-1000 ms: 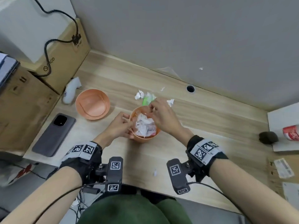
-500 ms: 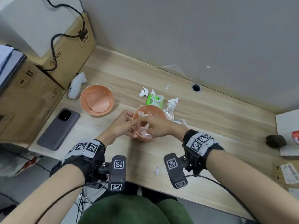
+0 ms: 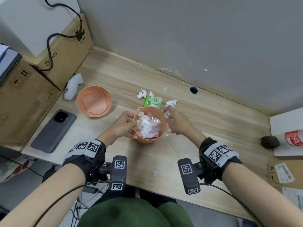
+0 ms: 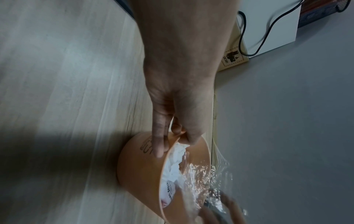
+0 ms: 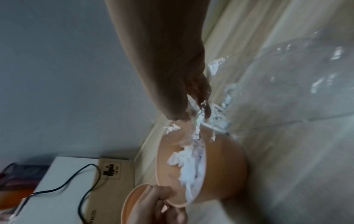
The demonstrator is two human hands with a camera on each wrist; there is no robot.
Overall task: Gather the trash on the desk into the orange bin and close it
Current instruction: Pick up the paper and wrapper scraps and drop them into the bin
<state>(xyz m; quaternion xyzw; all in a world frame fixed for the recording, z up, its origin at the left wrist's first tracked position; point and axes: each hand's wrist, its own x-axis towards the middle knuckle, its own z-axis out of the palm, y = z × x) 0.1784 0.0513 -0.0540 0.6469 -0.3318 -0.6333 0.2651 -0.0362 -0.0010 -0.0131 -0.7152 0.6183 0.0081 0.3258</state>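
The orange bin (image 3: 148,138) stands mid-desk, stuffed with crumpled white paper (image 3: 147,123). My left hand (image 3: 125,123) grips its left rim, thumb inside and fingers on the outer wall (image 4: 159,145). My right hand (image 3: 173,119) is at the right rim and pinches a clear plastic film (image 5: 197,128) that trails into the bin (image 5: 224,169). The orange lid (image 3: 94,101) lies upside down to the left. Behind the bin lie a green packet (image 3: 153,102) and white paper scraps (image 3: 141,94). Another scrap (image 3: 156,172) lies near the front edge.
A grey phone (image 3: 54,131) and a white controller (image 3: 72,86) lie left of the lid, beside stacked cardboard boxes (image 3: 24,99). A cable hole (image 3: 193,90) sits by the wall. A red can (image 3: 294,138) and a dark round object (image 3: 269,141) are at the right.
My right hand has come out of the bin, where it pressed the paper, and now sits at the right rim with plastic film. The left hand stays on the rim.
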